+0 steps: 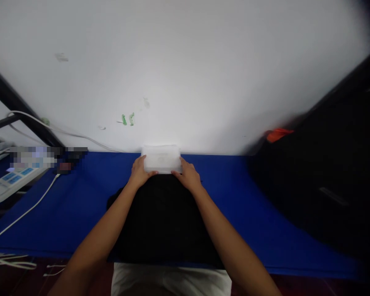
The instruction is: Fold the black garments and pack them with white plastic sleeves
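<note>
A white rectangular packet (162, 158) lies at the back of the blue surface, close against the pale wall. My left hand (139, 172) grips its left side, with the thumb along the front edge. On the right side my right hand (187, 174) holds it in the same way, thumb at the front edge. Both hands are closed on the packet between them. Below the packet, a black cloth (168, 222) is spread between my forearms toward the front edge. The packet's underside is hidden.
At the left are a white power strip (17, 181), a dark object (77, 155) and a white cable (33, 207). A large black bag or cloth (320, 185) fills the right, with an orange piece (277, 134) on it. The wall (197, 74) rises behind.
</note>
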A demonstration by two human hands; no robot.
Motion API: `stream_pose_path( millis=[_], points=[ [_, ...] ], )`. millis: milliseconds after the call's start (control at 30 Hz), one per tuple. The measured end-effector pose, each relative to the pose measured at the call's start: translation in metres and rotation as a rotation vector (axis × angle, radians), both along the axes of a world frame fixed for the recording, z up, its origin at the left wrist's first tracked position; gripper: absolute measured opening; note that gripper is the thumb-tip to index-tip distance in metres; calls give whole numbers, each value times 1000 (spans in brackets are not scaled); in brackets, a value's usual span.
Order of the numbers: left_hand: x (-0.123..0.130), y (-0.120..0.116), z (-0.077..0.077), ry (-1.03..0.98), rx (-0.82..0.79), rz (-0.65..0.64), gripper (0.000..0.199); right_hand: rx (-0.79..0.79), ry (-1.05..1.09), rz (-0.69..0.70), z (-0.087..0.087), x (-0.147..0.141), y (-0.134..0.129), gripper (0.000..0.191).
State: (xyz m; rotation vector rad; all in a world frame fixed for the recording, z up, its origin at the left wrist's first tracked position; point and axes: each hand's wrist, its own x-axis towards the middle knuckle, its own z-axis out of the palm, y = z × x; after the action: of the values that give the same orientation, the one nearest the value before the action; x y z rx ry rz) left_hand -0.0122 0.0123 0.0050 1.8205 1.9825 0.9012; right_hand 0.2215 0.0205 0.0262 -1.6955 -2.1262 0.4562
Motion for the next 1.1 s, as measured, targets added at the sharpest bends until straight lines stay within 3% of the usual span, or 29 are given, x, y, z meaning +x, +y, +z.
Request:
stream_pose_path(
  millis=[100, 300, 633, 1100],
  points=[
    [-1, -3, 2, -11, 24, 45, 80, -1, 24, -11, -1, -1, 2, 64],
    [-1, -4, 3, 1, 29, 80, 77, -9, 156, -77, -4, -1, 4, 76],
    [-4, -3, 2, -4, 68, 87, 51, 20, 111, -46, -8, 1, 8, 53],
    [-4, -2, 1, -5, 1, 97, 67, 34, 79, -15, -7, 2, 8, 55]
  ],
)
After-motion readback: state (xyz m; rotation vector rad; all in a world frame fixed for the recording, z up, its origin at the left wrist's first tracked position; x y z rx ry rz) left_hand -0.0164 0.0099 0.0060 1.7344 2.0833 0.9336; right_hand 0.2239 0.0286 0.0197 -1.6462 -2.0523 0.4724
